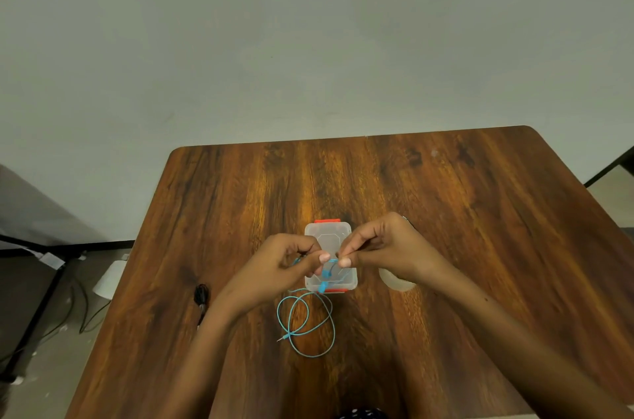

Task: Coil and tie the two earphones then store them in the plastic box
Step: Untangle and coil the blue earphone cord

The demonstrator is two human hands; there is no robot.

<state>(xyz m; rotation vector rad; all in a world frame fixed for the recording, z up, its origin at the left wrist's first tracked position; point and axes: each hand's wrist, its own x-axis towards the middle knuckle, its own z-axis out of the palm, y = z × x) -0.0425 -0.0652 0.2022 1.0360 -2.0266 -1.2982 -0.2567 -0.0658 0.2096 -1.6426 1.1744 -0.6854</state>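
Observation:
A clear plastic box [328,233] with red latches stands lidded at the middle of the wooden table [446,212]. Just above its near end, my left hand [284,264] and my right hand [384,250] pinch the top of the blue earphones [308,326] between thumb and fingers. The rest of the blue cable hangs down and lies in loose loops on the table, its plug pointing left. A black earphone [201,295] lies bunched on the table to the left of my left forearm, partly hidden by it.
A round whitish object [396,281] lies on the table under my right wrist, mostly hidden. The table's back edge meets a pale wall. Cables and a dark frame are on the floor to the left.

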